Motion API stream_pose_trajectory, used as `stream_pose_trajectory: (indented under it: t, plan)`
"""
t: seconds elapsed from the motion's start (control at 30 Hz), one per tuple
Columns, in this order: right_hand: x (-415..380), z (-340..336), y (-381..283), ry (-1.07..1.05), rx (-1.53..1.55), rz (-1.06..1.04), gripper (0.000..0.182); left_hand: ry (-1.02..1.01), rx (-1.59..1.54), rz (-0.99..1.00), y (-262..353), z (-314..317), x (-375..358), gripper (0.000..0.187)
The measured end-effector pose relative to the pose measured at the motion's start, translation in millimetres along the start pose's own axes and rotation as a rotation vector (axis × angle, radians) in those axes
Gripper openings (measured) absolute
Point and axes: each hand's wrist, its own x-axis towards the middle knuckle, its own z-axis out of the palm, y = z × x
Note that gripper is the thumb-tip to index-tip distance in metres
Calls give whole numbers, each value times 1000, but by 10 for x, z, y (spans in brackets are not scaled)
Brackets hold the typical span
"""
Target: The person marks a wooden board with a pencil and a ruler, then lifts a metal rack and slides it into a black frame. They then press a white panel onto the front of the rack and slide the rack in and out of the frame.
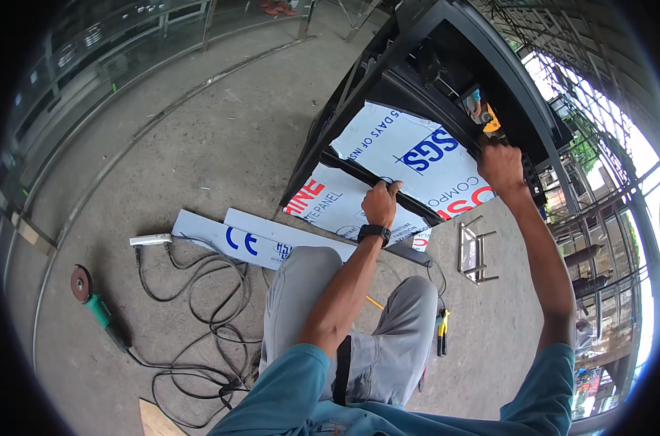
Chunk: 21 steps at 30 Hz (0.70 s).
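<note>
A large black frame (328, 120) stands tilted in front of me, with film-covered composite panels (388, 138) printed in blue and red set in it. Across the panels runs a black bar (355, 168). My left hand (379, 205), below a black wristwatch (374, 231), is closed at this bar with the thumb up. Higher on the right, my right hand (500, 166) is closed at the panel's far edge beside the frame; its fingertips are hidden, so what it grips does not show.
Loose panel strips (272, 238) lie by my knees. On the left floor are a green angle grinder (104, 320), a power strip (151, 240) and tangled black cable (217, 320). A small metal frame (472, 253) and yellow-handled pliers (442, 332) lie to the right.
</note>
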Motion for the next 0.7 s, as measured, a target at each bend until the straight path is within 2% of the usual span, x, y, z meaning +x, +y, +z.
stream_pose_trajectory:
  t: [0.1, 0.17, 0.23, 0.3, 0.43, 0.5, 0.53, 0.63, 0.7]
  plan:
    - [-61, 118, 71, -24, 29, 17, 17, 2, 55, 54, -48, 16, 55, 43]
    - [-56, 194, 96, -18, 70, 36, 15, -79, -23, 38, -73, 17, 94, 43]
    - [-67, 234, 80, 87, 126, 33, 14, -95, 4, 58, -91, 13, 100, 40]
    - [-77, 193, 64, 16, 114, 63, 14, -136, -96, 14, -130, 48, 101, 46]
    - [-100, 306, 32, 95, 161, 95, 12, -282, -386, -139, 70, -20, 21, 40]
    - [-135, 365, 9, 258, 172, 109, 12, -328, -532, -279, 57, 17, 14, 42]
    - [-147, 372, -6, 253, 174, 144, 12, -371, -590, -334, 19, 29, 24, 45]
    - [-129, 363, -21, 274, 268, 180, 13, -485, -761, -459, 140, -99, -66, 75]
    - [-145, 362, -10, 251, 330, 154, 14, -508, -763, -427, 180, -173, -50, 83]
